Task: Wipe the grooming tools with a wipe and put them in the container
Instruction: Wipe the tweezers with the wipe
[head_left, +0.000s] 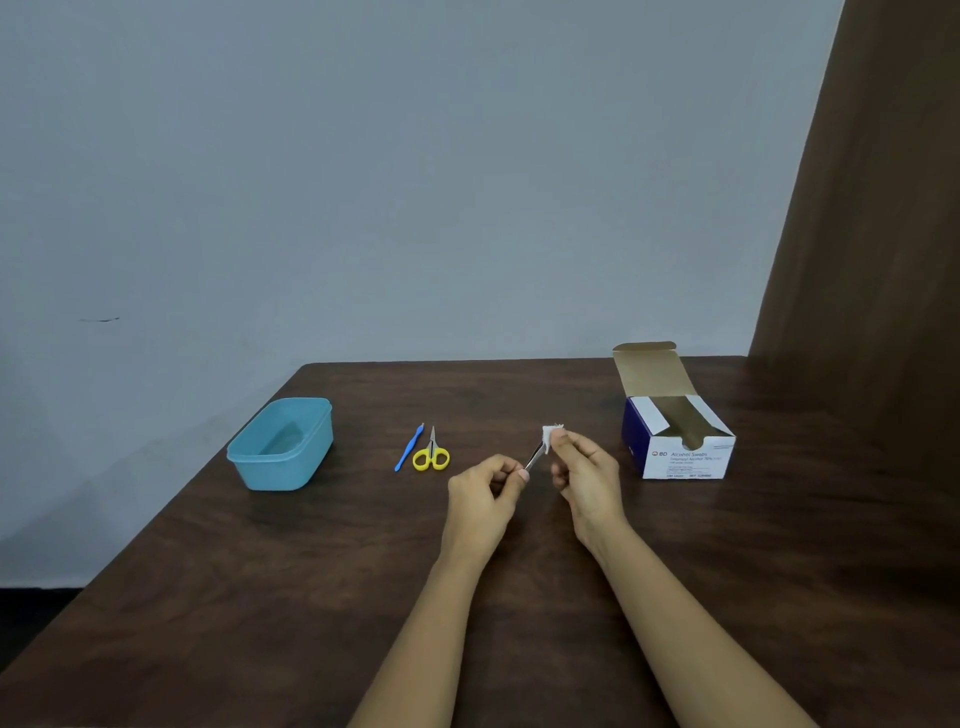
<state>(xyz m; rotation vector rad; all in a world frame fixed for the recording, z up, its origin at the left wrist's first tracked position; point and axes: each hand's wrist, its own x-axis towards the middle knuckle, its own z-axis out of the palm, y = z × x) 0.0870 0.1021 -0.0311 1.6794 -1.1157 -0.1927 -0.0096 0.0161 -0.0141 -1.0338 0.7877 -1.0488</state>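
Note:
Above the middle of the table, my left hand (488, 486) pinches the near end of a thin metal tool (534, 457), likely tweezers. My right hand (584, 470) pinches a small white wipe (550, 432) folded around the tool's far end. Yellow-handled scissors (431, 453) and a slim blue tool (409, 448) lie side by side on the table to the left of my hands. A light blue plastic container (280, 444) stands open further left, and nothing shows inside it.
An open blue-and-white box of alcohol swabs (678, 441) stands at the right, its lid flap up. The dark wooden table (311, 597) meets a grey wall at the back. A brown curtain (872, 234) hangs at the far right.

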